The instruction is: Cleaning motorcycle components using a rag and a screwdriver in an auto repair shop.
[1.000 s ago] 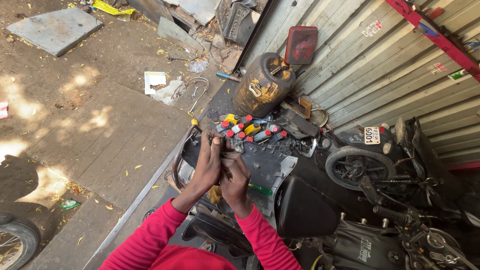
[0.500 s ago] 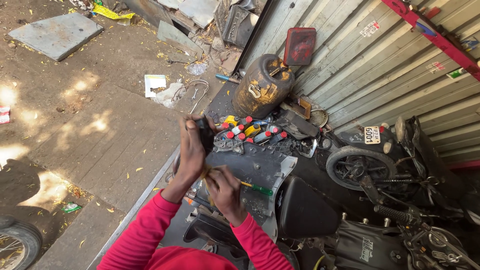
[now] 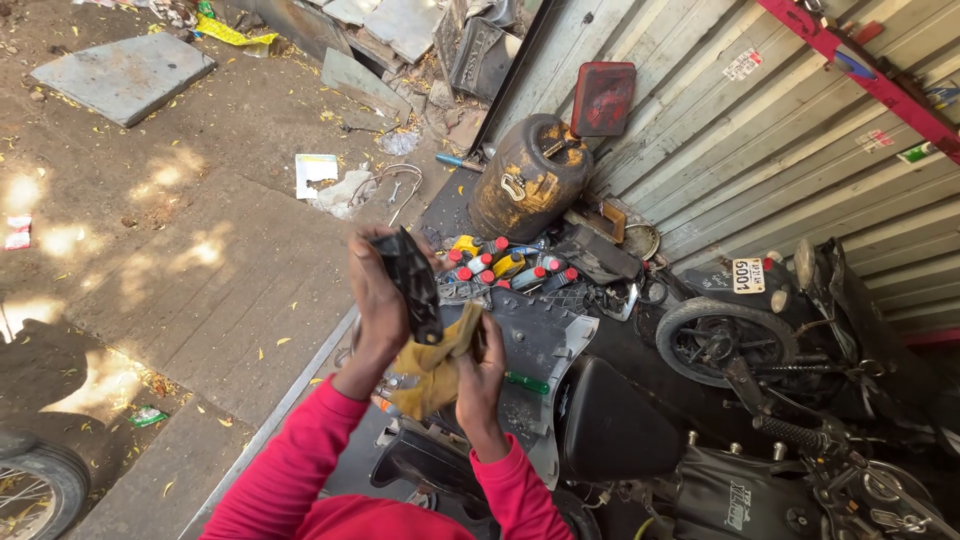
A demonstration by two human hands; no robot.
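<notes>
Head view: left hand grips black part upright; right hand just below clutches yellow rag.

Bottles crowd ahead; open ground lies left

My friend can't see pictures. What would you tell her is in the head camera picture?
A person in red sleeves holds a black plastic part up in the left hand while the right hand presses a yellow cloth against it. Below them sit small red-capped bottles, a dirty yellow jerrycan and a black motorcycle beside a metal shutter.
</notes>
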